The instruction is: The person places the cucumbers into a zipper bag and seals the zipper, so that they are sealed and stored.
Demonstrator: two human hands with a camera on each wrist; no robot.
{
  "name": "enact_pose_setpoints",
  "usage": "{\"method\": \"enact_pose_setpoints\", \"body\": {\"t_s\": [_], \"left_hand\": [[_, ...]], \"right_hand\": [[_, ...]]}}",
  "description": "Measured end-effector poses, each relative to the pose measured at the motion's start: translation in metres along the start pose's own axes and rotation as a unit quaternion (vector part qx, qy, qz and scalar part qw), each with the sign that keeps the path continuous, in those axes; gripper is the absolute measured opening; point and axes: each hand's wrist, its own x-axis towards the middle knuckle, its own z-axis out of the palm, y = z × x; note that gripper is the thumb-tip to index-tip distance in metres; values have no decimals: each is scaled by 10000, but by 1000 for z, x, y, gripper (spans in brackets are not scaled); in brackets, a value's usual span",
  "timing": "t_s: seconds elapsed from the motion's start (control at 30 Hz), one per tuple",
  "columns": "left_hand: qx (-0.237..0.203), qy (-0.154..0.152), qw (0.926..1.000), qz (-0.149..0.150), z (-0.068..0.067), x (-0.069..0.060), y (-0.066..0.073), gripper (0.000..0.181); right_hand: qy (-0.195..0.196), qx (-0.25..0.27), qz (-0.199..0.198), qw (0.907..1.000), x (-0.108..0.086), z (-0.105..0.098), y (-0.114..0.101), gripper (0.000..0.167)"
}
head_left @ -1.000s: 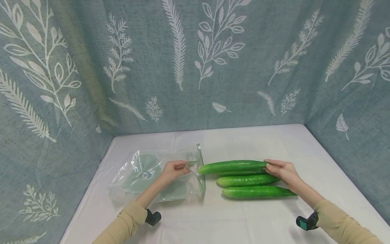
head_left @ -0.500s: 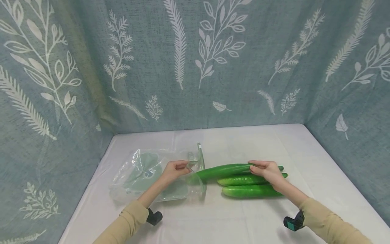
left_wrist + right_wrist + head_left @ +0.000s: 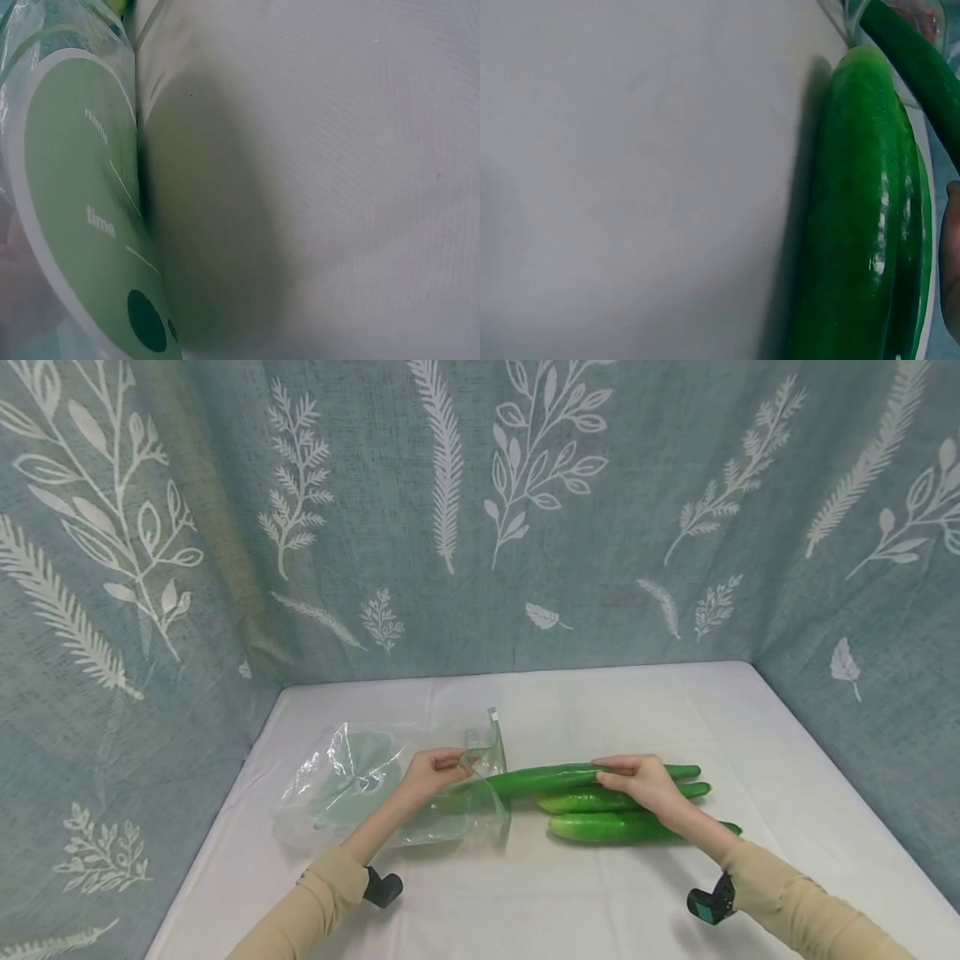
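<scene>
A clear zip bag [image 3: 300, 810] with pale green printed patches lies on the left of the table, its mouth facing right. My left hand [image 3: 429, 778] pinches the bag's upper mouth edge and keeps it raised. With my right hand [image 3: 641, 783] I pinch a long cucumber [image 3: 540, 779] near its right end; its left end is inside the bag. Below that hand lie three more cucumbers side by side, the front cucumber [image 3: 611, 828] nearest me. In the right wrist view the front cucumber [image 3: 847, 210] fills the middle right. "name" and "time" show on the bag's label [image 3: 75, 172].
The white-covered table [image 3: 570, 902] ends at the back against a grey-green leaf-print curtain [image 3: 465, 635], which also hangs at both sides. A dark wrist camera [image 3: 382, 888] sits on the left wrist, another wrist camera [image 3: 711, 900] on the right.
My right hand has moved left with the cucumber, whose left end has passed from the bag's mouth into the bag. The left hand stays at the bag's edge.
</scene>
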Motion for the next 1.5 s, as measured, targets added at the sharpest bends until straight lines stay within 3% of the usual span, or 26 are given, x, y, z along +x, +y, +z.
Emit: {"method": "enact_pose_setpoints", "body": {"t_s": [0.5,1.0,1.5], "left_hand": [[-92,107,9998,-108,2,7,4,38],[-38,155,9998,-73,0,7,4,39],[31,182,9998,-76,-3,8,8,39]], "right_hand": [[-291,-434,-990,9937,21,20,-10,27],[-291,-744,-2021,9761,21,56,-16,22],[-173,-846,-2503,9643,20,87,-25,21]]}}
